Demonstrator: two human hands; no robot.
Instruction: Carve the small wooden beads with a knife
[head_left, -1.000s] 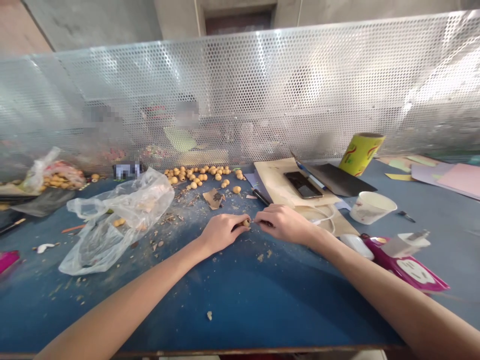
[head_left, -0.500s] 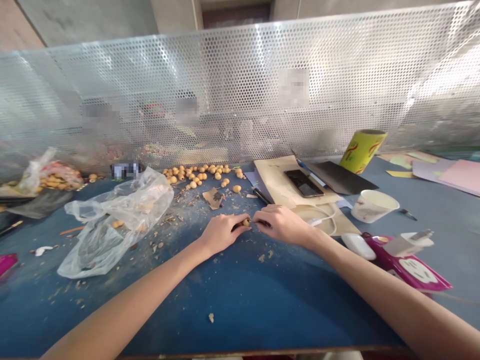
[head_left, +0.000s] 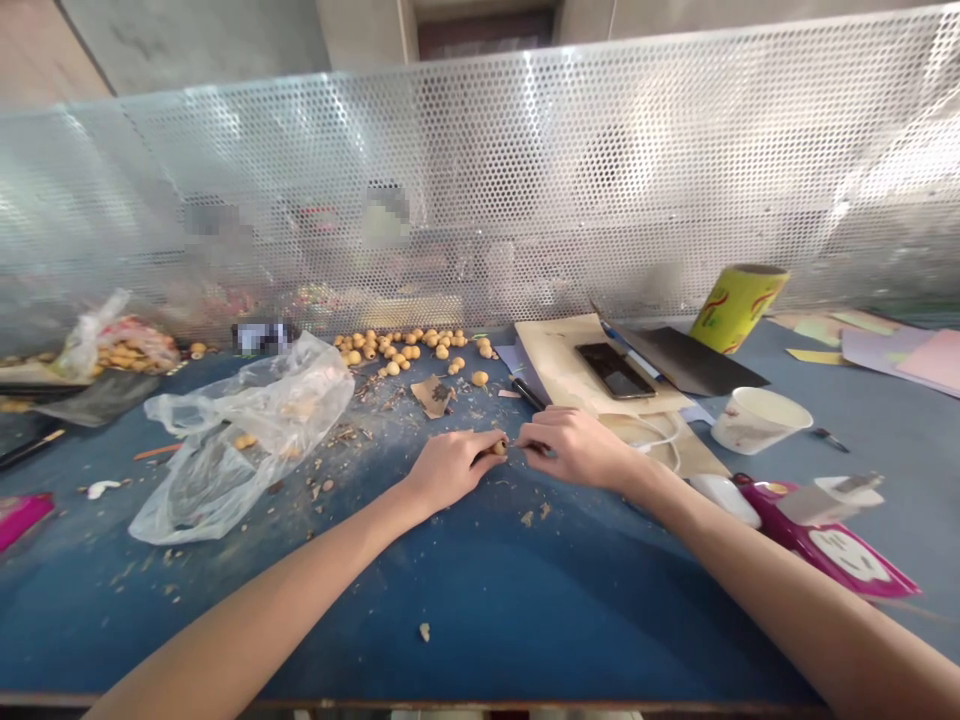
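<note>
A: Scene?

B: Blue workbench point(head_left: 525, 620) below a perforated metal screen point(head_left: 480, 170). Heap of tan beads point(head_left: 409, 348) at the far edge, plastic bag point(head_left: 240, 440) to the left.

A: Risk?

B: Thin pointed tool point(head_left: 531, 447) could slip off the small bead point(head_left: 499, 448) into the fingers, the grip being so tight and small. Dropped, the bead could roll into the shavings.

A: Hands?

B: Left hand point(head_left: 451, 470) almost closed, pinching the bead above the bench. Right hand point(head_left: 574, 448) narrow too, pinching the tool, tip at the bead.
</note>
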